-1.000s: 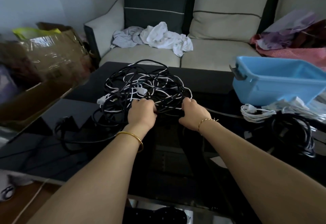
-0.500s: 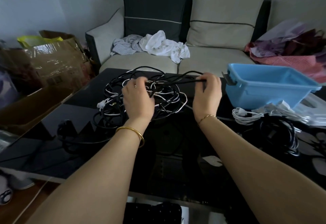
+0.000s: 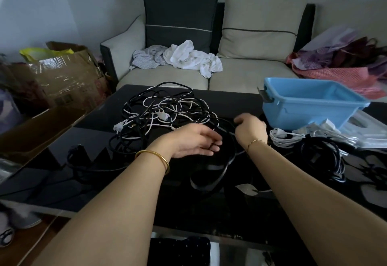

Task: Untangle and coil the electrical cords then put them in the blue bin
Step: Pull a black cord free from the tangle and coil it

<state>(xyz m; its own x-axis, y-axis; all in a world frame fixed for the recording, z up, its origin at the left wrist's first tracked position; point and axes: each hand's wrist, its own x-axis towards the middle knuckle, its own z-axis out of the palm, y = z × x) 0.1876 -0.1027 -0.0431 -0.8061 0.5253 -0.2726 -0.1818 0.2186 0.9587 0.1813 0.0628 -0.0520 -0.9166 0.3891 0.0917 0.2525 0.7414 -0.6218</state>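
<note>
Glossy black table (image 3: 240,100) in front of a pale sofa (image 3: 251,75) carries a tangle of black and white cords (image 3: 165,108) at its middle, with the blue bin (image 3: 303,108) at the far right. Just before the tangle, the left hand (image 3: 192,140) lies mostly open, its nearly straight fingertips touching a black cord (image 3: 226,167). The right hand (image 3: 250,129) is curled round that cord near the bin.

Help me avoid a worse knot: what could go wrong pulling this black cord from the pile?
The black cord in the right hand runs back into the tangle; a hard tug may tighten knots or drag the pile. Its slack loop could also catch the coiled white cord beside that hand.
</note>
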